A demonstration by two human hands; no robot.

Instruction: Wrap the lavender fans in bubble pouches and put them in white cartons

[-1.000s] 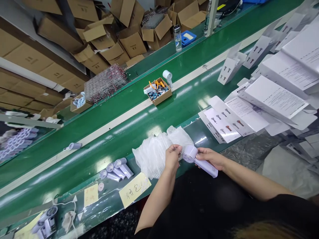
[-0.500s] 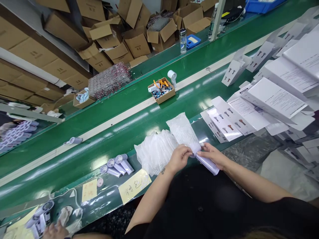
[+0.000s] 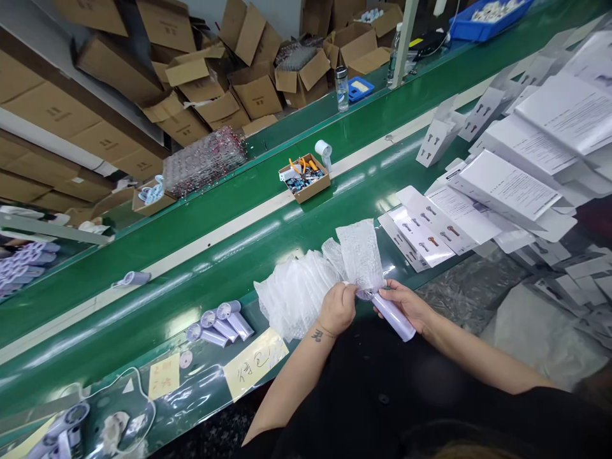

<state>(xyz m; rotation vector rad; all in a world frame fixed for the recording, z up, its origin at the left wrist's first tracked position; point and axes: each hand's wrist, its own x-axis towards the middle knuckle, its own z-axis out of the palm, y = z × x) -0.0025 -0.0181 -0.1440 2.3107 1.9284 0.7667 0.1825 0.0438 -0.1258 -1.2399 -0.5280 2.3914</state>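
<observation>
A lavender handheld fan (image 3: 394,319) is in my right hand (image 3: 406,304), whose fingers are wrapped round its handle near the head. My left hand (image 3: 337,308) pinches the mouth of a clear bubble-wrap bag (image 3: 360,250). The fan's round head is at the bag's open end and looks partly covered by it. To the left, a pile of bubble-wrap bags (image 3: 294,294) lies fanned out on the bench, close to my left hand. Several more lavender fans (image 3: 220,323) lie side by side farther left.
White printed boxes (image 3: 507,188) are heaped at the right. A small carton of parts and tools (image 3: 312,189) and a white fan (image 3: 324,153) stand on the green belt (image 3: 229,264). A handwritten yellow paper (image 3: 253,364) lies by the bench edge. Brown cartons (image 3: 258,92) fill the back.
The bubble-wrap bag has been drawn over toward the fan's head, its mouth now at it. My left hand has shifted slightly left. The other person's hand at lower left has left view.
</observation>
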